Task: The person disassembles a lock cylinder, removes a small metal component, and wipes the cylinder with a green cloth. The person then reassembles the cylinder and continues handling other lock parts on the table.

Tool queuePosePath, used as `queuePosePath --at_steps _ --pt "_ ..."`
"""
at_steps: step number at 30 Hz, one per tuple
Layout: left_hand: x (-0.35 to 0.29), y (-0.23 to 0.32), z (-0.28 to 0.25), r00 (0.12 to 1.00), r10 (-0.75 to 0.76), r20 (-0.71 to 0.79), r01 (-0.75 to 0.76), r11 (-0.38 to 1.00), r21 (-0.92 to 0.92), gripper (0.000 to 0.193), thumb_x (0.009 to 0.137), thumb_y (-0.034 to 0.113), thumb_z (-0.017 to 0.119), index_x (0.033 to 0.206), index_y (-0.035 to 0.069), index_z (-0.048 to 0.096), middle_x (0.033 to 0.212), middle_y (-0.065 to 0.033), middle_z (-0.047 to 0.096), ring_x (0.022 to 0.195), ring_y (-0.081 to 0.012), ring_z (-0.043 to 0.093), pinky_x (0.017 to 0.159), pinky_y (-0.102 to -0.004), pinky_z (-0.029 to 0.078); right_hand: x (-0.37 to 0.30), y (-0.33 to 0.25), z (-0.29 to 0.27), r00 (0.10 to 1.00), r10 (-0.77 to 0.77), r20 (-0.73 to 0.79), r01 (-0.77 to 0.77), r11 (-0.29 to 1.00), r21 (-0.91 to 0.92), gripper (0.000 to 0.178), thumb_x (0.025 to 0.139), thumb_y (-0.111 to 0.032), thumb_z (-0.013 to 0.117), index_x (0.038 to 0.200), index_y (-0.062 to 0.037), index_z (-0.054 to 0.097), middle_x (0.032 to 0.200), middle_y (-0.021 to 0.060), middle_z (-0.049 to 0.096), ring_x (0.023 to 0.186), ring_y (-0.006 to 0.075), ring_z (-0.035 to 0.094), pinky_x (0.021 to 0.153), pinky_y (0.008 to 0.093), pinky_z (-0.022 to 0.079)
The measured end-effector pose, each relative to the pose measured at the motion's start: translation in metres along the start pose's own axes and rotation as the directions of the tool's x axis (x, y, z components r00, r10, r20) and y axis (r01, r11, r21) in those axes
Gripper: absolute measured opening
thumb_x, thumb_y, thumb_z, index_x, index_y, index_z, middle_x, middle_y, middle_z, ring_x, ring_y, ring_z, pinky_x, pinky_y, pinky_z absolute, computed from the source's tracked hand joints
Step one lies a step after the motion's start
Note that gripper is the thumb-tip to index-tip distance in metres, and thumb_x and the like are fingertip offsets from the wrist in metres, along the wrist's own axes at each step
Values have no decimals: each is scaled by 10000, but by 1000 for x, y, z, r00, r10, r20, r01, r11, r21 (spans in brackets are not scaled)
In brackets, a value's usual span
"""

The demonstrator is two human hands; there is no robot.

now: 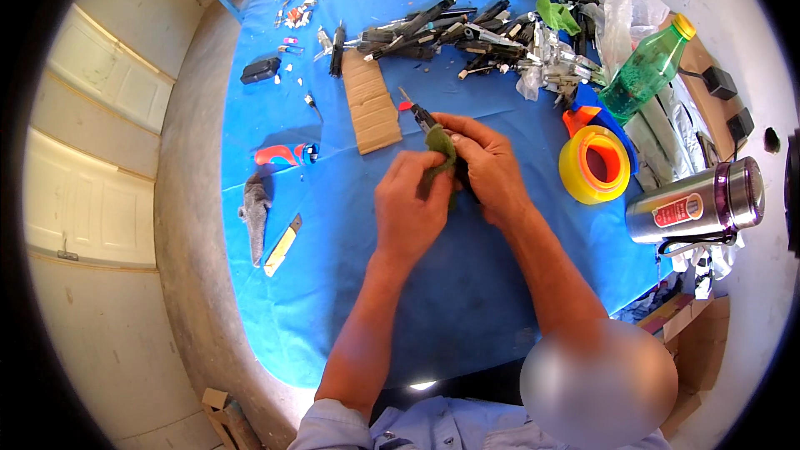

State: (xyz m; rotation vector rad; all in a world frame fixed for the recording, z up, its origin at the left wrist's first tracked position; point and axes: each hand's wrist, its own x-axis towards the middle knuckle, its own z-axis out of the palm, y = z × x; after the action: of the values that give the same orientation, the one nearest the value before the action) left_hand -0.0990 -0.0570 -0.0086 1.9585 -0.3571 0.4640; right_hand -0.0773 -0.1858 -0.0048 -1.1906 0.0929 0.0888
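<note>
Above the middle of the blue-covered table, my right hand is closed around a slim black pen-like tool with a thin metal tip pointing away from me. A small green cloth is wrapped against the tool. My left hand pinches that cloth from the left side. Fingers and cloth hide the tool's middle; its dark lower end shows beneath my right hand. Just beyond the tip lies a small red piece. A strip of brown cardboard lies to the left of the tip.
Black and clear pen-like parts form a pile at the back. On the right stand a yellow tape roll, green bottle and steel thermos. Left are a red-and-blue tool, grey cloth, yellow utility knife and black case.
</note>
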Motion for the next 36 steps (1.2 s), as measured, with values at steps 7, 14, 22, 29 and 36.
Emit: queuePosePath --at_steps 7,14,22,29,36 --pt "0 -8 -4 987 48 -154 -32 994 107 134 858 35 711 971 11 642 867 -128 647 756 -281 647 630 -365 510 -4 7 5 995 35 91 -38 999 35 324 1028 -130 465 1280 -38 648 832 -24 614 616 32 489 489 205 373" --pt "18 -35 -39 906 -272 -324 211 955 -210 133 979 134 648 1004 5 636 820 -27 662 657 -76 602 534 -233 483 -13 -5 13 972 178 155 -174 984 -41 324 1040 -171 476 1300 -67 639 858 -3 618 627 38 478 502 205 395" --pt "19 -35 -34 927 -262 -269 206 954 -219 202 973 168 673 1081 -2 671 841 -28 676 673 -54 608 497 -203 483 -10 2 12 990 74 119 -48 977 -206 319 995 -111 538 1266 13 650 989 43 684 814 93 597 723 256 513" --pt "10 -32 -16 987 -58 -147 57 998 -13 161 941 105 693 1068 6 690 881 -33 668 688 -67 598 505 -218 470 -7 11 10 991 -62 122 83 981 -178 313 968 -38 526 1238 66 644 1085 73 700 946 132 641 854 278 522" --pt "2 -6 -5 997 48 -58 -46 998 35 135 911 48 701 1032 -9 687 886 -68 663 765 -101 620 647 -268 502 -3 4 3 998 -22 52 16 993 120 368 936 12 439 1231 60 654 1063 67 699 938 99 640 818 250 525"
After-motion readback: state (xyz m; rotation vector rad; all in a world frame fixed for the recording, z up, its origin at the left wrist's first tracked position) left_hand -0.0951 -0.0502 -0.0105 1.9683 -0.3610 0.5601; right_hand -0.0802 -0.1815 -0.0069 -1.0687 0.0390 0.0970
